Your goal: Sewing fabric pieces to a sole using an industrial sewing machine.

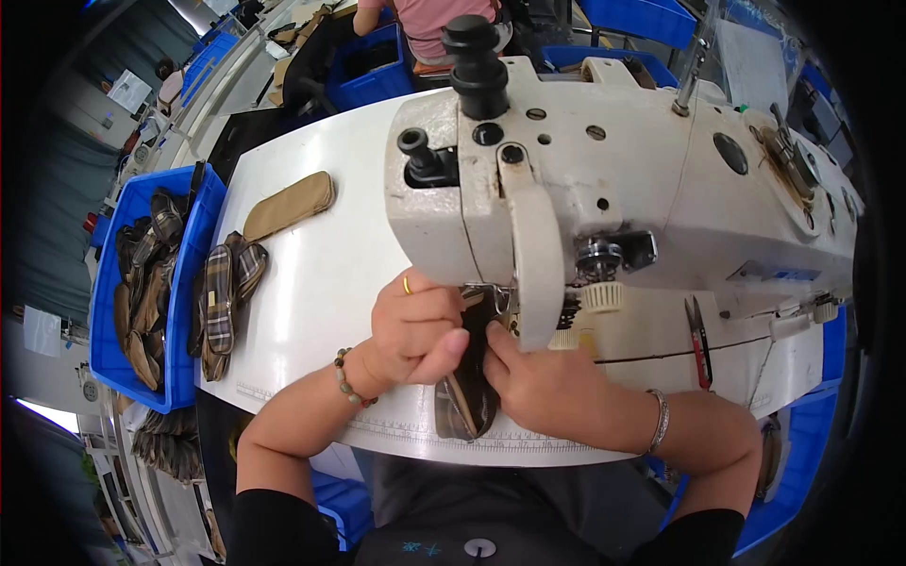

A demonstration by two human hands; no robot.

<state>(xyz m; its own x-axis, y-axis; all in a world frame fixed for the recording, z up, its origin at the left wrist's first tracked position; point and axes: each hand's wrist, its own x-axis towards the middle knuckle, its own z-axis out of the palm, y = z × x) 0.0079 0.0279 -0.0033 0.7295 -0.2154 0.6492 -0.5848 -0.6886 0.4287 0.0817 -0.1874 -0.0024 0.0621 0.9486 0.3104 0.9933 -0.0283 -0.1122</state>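
Observation:
Under the head of the white sewing machine (585, 179) lies a dark, oblong fabric piece (462, 406), brown and checked, with a tan strip along it. My left hand (415, 330), with a gold ring and a beaded bracelet, is closed on its left side, near the presser foot. Close to the needle area, my right hand (557, 387) presses its fingers against the right edge of the piece, a silver bangle on the wrist. The machine's arm and my fingers hide part of the fabric and the stitching point.
A tan oblong piece (291, 206) and several checked pieces (219, 302) lie at the left of the white table (330, 283). Beside them, a blue crate (184, 377) holds more pieces. Red-handled thread snips (701, 349) lie at right. A person in pink (439, 33) sits beyond.

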